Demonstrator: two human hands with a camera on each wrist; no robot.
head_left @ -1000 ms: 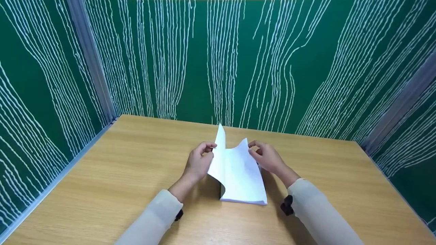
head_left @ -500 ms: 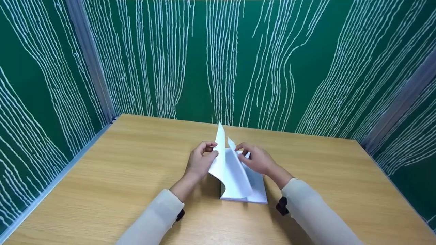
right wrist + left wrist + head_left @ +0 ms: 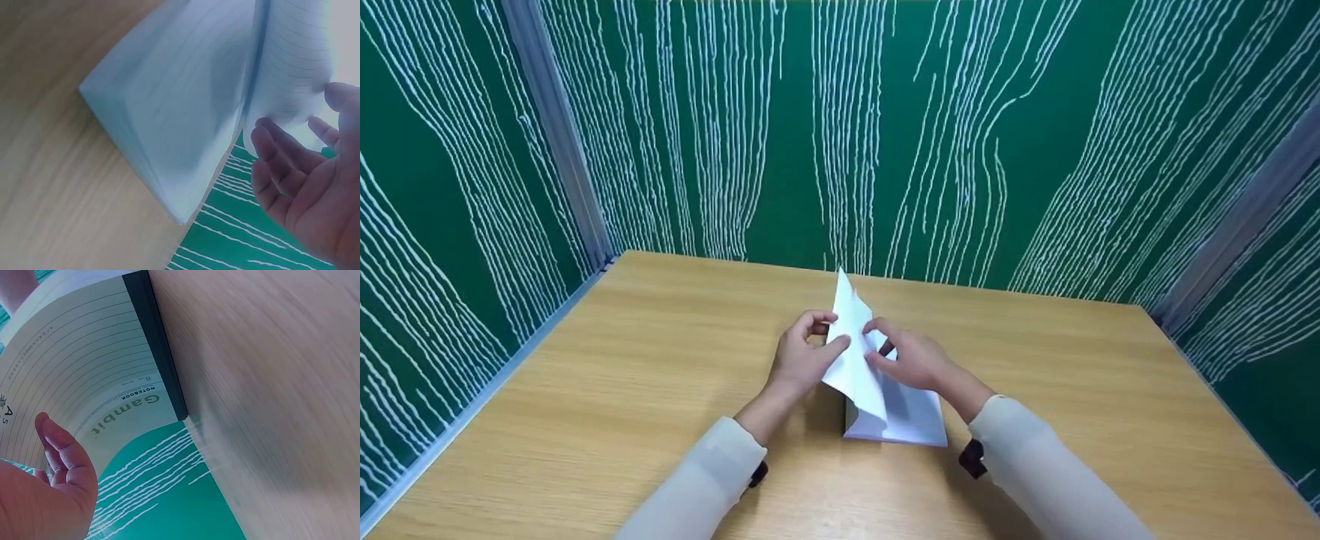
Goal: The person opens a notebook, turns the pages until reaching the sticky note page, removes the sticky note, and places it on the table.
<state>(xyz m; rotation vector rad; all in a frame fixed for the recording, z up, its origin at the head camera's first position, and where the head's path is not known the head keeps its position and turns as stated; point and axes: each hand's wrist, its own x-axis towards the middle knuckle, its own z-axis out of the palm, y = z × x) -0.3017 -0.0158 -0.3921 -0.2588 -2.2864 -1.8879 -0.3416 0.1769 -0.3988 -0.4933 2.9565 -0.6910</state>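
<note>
A notebook [image 3: 911, 416] lies open on the table, with a dark spine strip [image 3: 160, 349] and lined pages. Its raised left side shows an outer face printed "Gambit NOTEBOOK" [image 3: 126, 410] in the left wrist view. My left hand [image 3: 802, 352] holds that side upright, thumb in front and fingers behind. A turned leaf [image 3: 868, 375] leans against the raised side. My right hand [image 3: 911, 356] has thumb and index finger spread, their tips at this leaf. In the right wrist view its fingers are loosely bent beside the lined paper [image 3: 295, 67].
The wooden table [image 3: 660, 360] extends around the notebook. Green panels [image 3: 787, 172] with wavy white lines stand behind and at both sides, joined by grey posts [image 3: 559, 127]. A dark device [image 3: 973, 459] sits under the right sleeve.
My right hand has moved left, carrying a leaf from the right side over to the raised left side, and its thumb and index finger have spread. The left hand has barely moved.
</note>
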